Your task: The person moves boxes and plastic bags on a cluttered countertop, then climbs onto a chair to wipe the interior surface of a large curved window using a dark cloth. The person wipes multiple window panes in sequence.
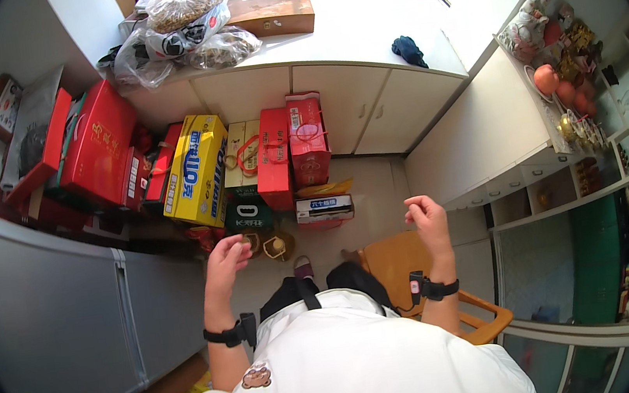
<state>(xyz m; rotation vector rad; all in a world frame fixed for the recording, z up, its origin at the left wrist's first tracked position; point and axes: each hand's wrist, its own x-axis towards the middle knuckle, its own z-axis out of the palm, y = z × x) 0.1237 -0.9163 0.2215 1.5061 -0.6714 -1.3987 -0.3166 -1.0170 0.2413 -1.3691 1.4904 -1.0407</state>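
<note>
Both hands are raised in front of my body with nothing visible in them. My left hand (230, 260) has loosely bent fingers and appears above the floor near two jugs (278, 247) with handles. Loosely curled too, my right hand (427, 215) has its index finger partly extended, near a wooden chair (396, 266). Each forearm wears a black strap with a small device. Before me on the floor stand a yellow carton (197, 172), a red gift bag (308, 138), a red box (275, 160), a green box (249, 213) and a white box (325, 209).
A grey refrigerator (46, 312) stands at left, beside stacked red gift boxes (99, 146). Plastic bags (186, 12), a wooden case (271, 14) and dark cloth (409, 52) lie on the windowsill counter (342, 40). At right, a cabinet (470, 124) bears figurines and fruit (545, 78).
</note>
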